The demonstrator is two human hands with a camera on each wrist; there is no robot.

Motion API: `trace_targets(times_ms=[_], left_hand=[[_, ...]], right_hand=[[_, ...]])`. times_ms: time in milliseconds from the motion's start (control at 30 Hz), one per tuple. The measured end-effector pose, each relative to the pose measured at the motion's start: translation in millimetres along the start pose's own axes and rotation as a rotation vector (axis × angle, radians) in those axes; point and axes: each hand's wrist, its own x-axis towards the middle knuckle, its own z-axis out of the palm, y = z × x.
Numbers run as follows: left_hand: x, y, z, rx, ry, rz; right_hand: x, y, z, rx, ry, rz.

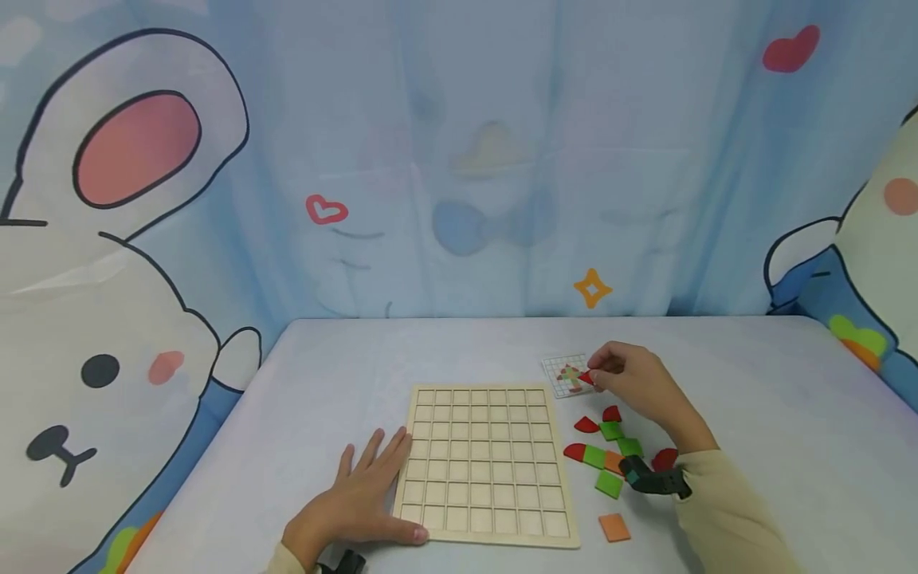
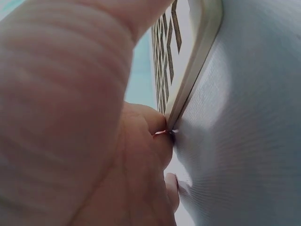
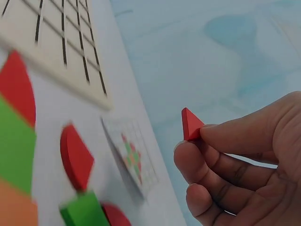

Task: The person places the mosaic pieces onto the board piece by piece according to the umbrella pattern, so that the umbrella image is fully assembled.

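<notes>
My right hand (image 1: 641,387) pinches a small red wooden piece (image 3: 190,125) between thumb and fingers, its pointed corner up in the right wrist view. Just left of those fingers lies a pattern card (image 1: 562,379) with a small coloured figure on a grid. A pale wooden grid board (image 1: 490,545) lies flat on the table, its squares bare. With spread fingers, my left hand (image 1: 355,506) rests at the board's left side, fingertips against the edge and thumb at the lower left corner. In the left wrist view the thumb covers much of the board.
Right of the board lie several loose pieces: green squares (image 1: 609,484), red rounded pieces (image 1: 586,425) and an orange square (image 1: 614,528) nearest me. The right wrist camera (image 1: 649,478) overlaps some of them. A blue cartoon curtain (image 1: 473,279) hangs behind the white table (image 1: 344,359).
</notes>
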Motion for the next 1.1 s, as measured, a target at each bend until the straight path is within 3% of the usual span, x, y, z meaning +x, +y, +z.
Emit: trace_targets(times_ms=[533, 1100], left_hand=[[-1.9, 8.3, -6.1, 0.035, -0.022, -0.031], [-1.7, 7.8, -6.0, 0.054, -0.016, -0.023]], right_hand=[[20, -44, 50, 0.166, -0.107, -0.121], [39, -64, 97, 0.099, -0.271, -0.226]])
